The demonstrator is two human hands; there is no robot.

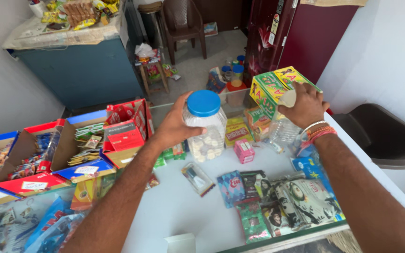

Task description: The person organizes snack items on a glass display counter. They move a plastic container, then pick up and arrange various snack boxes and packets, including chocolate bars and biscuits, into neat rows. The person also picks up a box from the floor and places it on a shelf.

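Left hand (176, 125) grips clear plastic jar (206, 133) (round blue lid) | right hand (305, 104) clasps green-yellow cardboard box (272, 89)

jar (206, 129) mid-counter | boxes (94, 140) left of it | carton (273, 89) right | sachets (277, 201) in front

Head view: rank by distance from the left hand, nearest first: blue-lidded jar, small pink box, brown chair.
1. Blue-lidded jar: touching the left hand.
2. Small pink box: on the counter, right of the jar.
3. Brown chair: far back on the floor.
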